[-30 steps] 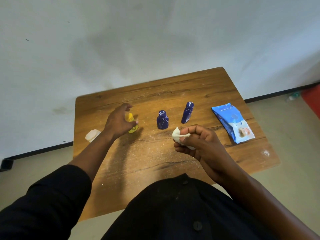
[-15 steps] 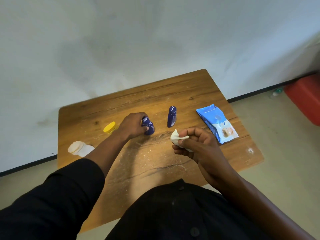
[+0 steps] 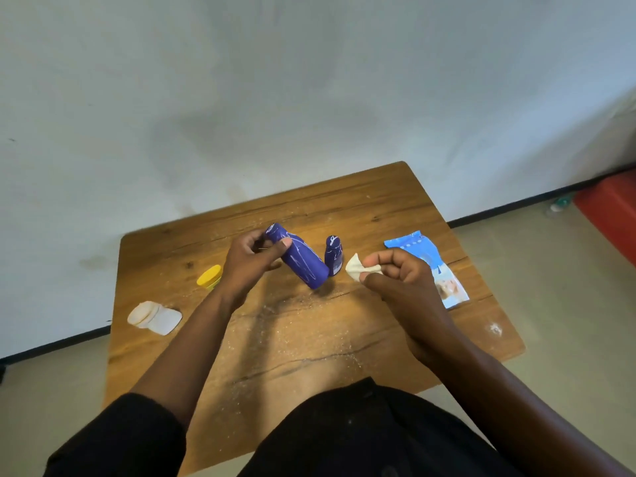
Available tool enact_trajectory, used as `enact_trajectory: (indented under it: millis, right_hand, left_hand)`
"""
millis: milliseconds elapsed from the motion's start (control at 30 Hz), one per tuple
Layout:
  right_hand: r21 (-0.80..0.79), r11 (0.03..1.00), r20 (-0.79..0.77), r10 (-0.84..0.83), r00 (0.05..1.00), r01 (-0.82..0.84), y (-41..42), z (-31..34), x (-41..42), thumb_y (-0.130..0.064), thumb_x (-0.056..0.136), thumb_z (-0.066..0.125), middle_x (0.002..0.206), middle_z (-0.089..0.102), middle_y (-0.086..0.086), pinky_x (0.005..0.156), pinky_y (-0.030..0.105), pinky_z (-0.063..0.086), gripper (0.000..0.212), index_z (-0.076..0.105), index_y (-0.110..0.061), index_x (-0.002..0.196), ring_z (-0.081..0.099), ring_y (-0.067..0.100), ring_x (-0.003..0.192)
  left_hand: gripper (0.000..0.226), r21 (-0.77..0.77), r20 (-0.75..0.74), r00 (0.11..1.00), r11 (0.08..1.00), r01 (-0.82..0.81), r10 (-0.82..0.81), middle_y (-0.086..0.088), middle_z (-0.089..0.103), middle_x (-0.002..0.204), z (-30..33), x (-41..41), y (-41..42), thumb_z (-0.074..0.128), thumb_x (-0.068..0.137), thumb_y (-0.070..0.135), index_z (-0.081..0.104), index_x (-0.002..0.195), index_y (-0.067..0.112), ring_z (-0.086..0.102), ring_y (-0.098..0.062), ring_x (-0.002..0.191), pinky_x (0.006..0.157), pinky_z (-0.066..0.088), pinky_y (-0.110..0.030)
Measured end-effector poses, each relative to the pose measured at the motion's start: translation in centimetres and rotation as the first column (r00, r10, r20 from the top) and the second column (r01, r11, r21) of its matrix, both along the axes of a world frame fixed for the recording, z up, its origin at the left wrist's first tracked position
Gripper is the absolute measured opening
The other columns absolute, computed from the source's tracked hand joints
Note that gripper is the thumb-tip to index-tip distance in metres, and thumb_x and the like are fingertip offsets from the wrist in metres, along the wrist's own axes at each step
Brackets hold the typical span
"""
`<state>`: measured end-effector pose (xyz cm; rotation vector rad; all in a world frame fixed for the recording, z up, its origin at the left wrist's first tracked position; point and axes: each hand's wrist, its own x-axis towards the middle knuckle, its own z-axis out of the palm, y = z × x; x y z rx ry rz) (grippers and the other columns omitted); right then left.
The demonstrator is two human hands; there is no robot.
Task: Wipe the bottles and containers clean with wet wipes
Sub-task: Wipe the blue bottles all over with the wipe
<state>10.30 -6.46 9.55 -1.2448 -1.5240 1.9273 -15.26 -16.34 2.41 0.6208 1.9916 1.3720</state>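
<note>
Head view, left hand (image 3: 248, 261) clamped on tilted blue bottle (image 3: 300, 262), white label writing unreadable, right hand (image 3: 399, 270) pinching wet wipe (image 3: 358, 267).

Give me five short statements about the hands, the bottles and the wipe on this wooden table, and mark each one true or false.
1. The left hand holds the larger dark blue plastic bottle tilted off the wooden table. True.
2. The right hand is empty. False: it pinches a crumpled white wet wipe.
3. The smaller dark blue bottle stands upright on the table. True.
4. The wipe is pressed against the held bottle. False: a gap separates them.
5. The yellow-lidded container sits right of the blue wet-wipe packet. False: it is at the left, beside the left hand.
</note>
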Motion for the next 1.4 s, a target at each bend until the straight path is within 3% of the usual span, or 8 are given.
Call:
enact_trajectory:
  millis: [267,367,467,567,800,967,1133,1400]
  right_hand:
    - [0.317,0.941,-0.124,0.162,0.979,-0.116,1.8,5.2,-4.8,0.0,0.091,0.074,0.088,0.077,-0.01,0.063,0.014,0.053,0.02,0.073,-0.019,0.098,0.065,-0.003,0.071]
    - [0.473,0.871,-0.181,0.241,0.954,-0.13,2.0,7.4,-6.6,-0.005,0.089,0.077,0.093,0.077,-0.007,0.067,0.019,0.056,0.017,0.072,-0.02,0.095,0.073,0.008,0.081]
    - [0.662,0.74,-0.173,0.304,0.937,-0.117,1.3,8.9,-8.5,-0.013,0.089,0.079,0.093,0.075,-0.013,0.073,0.03,0.055,0.017,0.072,-0.028,0.092,0.071,0.014,0.09]
    - [0.864,0.504,-0.159,0.321,0.933,-0.026,-0.1,9.6,-10.0,-0.01,0.088,0.078,0.095,0.073,-0.015,0.078,0.025,0.051,0.017,0.076,-0.026,0.094,0.065,0.009,0.094]
    - [0.98,0.195,-0.064,0.511,0.857,-0.043,-3.1,7.7,-8.8,-0.018,0.093,0.076,0.114,0.074,-0.001,0.088,0.025,0.057,0.019,0.08,-0.013,0.11,0.069,0.01,0.106]
    - [0.963,0.268,-0.158,0.446,0.881,0.037,-3.7,8.8,-10.6,-0.004,0.091,0.08,0.099,0.074,-0.002,0.076,0.031,0.057,0.016,0.078,-0.011,0.105,0.069,0.01,0.088]
    - [0.947,0.292,-0.229,0.338,0.913,0.13,-4.5,10.7,-13.1,0.001,0.091,0.078,0.102,0.075,0.001,0.082,0.02,0.056,0.021,0.081,-0.01,0.109,0.069,0.008,0.091]
    - [0.968,0.231,-0.002,0.413,0.911,-0.102,-10.3,6.8,-10.0,-0.01,0.087,0.084,0.11,0.071,-0.008,0.086,0.011,0.05,0.031,0.077,-0.02,0.115,0.062,0.0,0.105]
  left_hand:
    - [0.021,0.371,0.198,0.977,0.916,-0.153,0.083,-0.009,0.069,0.087,9.1,4.4,0.7,0.067,0.094,0.032,0.064,0.1,0.013,0.07,-0.024,0.077,0.07,0.058,-0.038]
    - [0.022,0.488,0.237,0.965,0.846,-0.216,0.11,-0.01,0.063,0.082,11.6,5.5,1.0,0.062,0.096,0.033,0.057,0.096,0.011,0.068,-0.024,0.068,0.067,0.058,-0.036]
    - [0.027,0.561,0.253,0.959,0.787,-0.256,0.132,-0.008,0.057,0.077,13.5,6.3,0.9,0.059,0.099,0.035,0.052,0.092,0.01,0.062,-0.019,0.062,0.058,0.054,-0.032]
    - [0.041,0.588,0.32,0.935,0.743,-0.32,0.15,-0.013,0.054,0.082,14.4,6.1,0.4,0.062,0.099,0.051,0.054,0.103,0.011,0.059,-0.024,0.07,0.066,0.053,-0.034]
    - [0.064,0.544,0.451,0.875,0.722,-0.427,0.178,-0.01,0.062,0.082,14.7,4.2,-2.2,0.054,0.095,0.074,0.061,0.099,0.01,0.06,-0.022,0.072,0.073,0.051,-0.037]
    - [0.063,0.48,0.317,0.924,0.803,-0.352,0.216,-0.021,0.055,0.09,15.0,4.9,-3.3,0.047,0.1,0.068,0.061,0.103,0.007,0.058,-0.03,0.075,0.069,0.05,-0.038]
    - [0.055,0.472,0.198,0.961,0.841,-0.265,0.192,-0.016,0.069,0.09,15.8,4.1,-4.5,0.043,0.105,0.059,0.065,0.107,0.009,0.068,-0.029,0.08,0.069,0.057,-0.037]
    - [0.061,0.484,0.188,0.961,0.833,-0.269,0.201,-0.021,0.067,0.085,16.3,1.2,-7.2,0.043,0.108,0.055,0.063,0.11,-0.003,0.065,-0.029,0.069,0.065,0.056,-0.035]
